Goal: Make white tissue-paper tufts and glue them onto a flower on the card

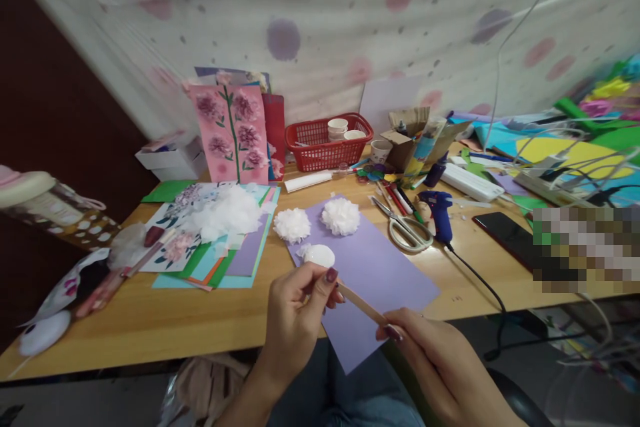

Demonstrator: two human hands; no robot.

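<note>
My left hand (300,303) is closed in a pinch at the upper end of a flat, light-brown wooden craft stick (363,303). At the stick's lower end, the thumb and fingers of my right hand (425,347) grip it. Just beyond my left fingers is a white round disc (320,256) with some white frill at its left edge; whether it lies on the paper or touches my fingers I cannot tell. Two fluffy white paper flowers (340,216) (293,225) sit at the far end of a purple sheet (380,273), which reaches over the table's front edge.
Scissors (410,230), a blue glue gun (440,213) with a black cord and a phone (505,237) lie to the right. White tissue (227,210) tops coloured papers on the left. Behind stand a pink flower card (233,167) and a red basket (320,153) holding paper cups.
</note>
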